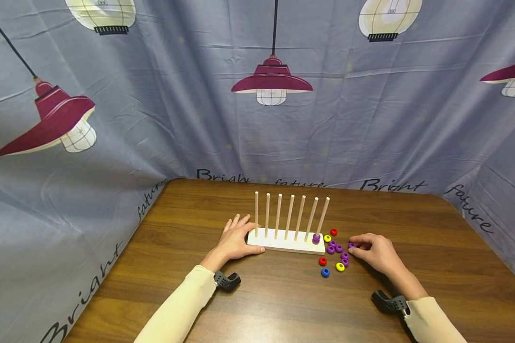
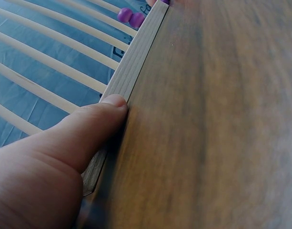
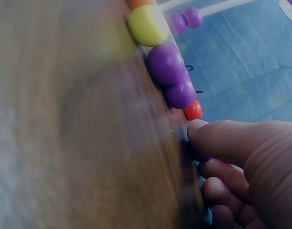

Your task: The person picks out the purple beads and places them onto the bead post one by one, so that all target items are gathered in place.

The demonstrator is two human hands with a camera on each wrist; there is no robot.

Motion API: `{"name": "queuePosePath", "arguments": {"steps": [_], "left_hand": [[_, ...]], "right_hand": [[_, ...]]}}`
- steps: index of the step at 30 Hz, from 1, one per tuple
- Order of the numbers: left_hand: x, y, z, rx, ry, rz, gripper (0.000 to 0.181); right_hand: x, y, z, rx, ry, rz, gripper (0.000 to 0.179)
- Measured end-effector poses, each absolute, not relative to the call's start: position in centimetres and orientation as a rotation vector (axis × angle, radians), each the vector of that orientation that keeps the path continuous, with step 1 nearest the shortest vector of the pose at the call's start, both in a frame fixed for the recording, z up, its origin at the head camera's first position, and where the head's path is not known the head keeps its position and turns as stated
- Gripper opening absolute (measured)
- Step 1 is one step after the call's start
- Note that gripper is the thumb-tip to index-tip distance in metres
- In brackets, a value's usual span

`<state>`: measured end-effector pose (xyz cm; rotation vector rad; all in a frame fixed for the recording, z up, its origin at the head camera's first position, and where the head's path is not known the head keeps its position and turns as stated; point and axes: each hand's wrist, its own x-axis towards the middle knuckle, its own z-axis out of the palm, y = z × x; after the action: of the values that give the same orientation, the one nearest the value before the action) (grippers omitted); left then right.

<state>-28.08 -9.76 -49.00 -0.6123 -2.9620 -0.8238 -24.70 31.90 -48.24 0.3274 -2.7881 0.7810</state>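
A pale wooden peg rack [image 1: 285, 242] with a row of upright pegs stands on the table. Two purple beads [image 1: 316, 238] are stacked on its rightmost peg. My left hand [image 1: 236, 239] holds the rack's left end, with the thumb along the front edge and the index finger at the back. In the left wrist view, the thumb [image 2: 100, 117] presses the edge of the base. To the right of the loose beads, my right hand [image 1: 376, 252] pinches a purple bead [image 1: 352, 245] between thumb and fingers, low at the tabletop. That bead [image 3: 199, 153] is mostly hidden behind the thumb in the right wrist view.
Between the rack and my right hand lie several loose purple beads [image 1: 339, 248]. Around them are red beads [image 1: 323, 261], yellow beads [image 1: 340, 267] and one blue bead [image 1: 325, 272]. A printed grey-blue curtain [image 1: 257, 138] hangs behind the brown wooden table [image 1: 274, 300].
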Motion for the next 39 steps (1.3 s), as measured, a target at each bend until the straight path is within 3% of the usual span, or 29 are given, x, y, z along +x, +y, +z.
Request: {"name": "queuePosePath", "arguments": {"steps": [39], "left_hand": [[-28.36, -9.81, -49.35, -0.61, -2.964, -0.82, 0.072]], "right_hand": [[-24.57, 31.66, -48.36, 0.318, -2.758, 0.807, 0.017]]}}
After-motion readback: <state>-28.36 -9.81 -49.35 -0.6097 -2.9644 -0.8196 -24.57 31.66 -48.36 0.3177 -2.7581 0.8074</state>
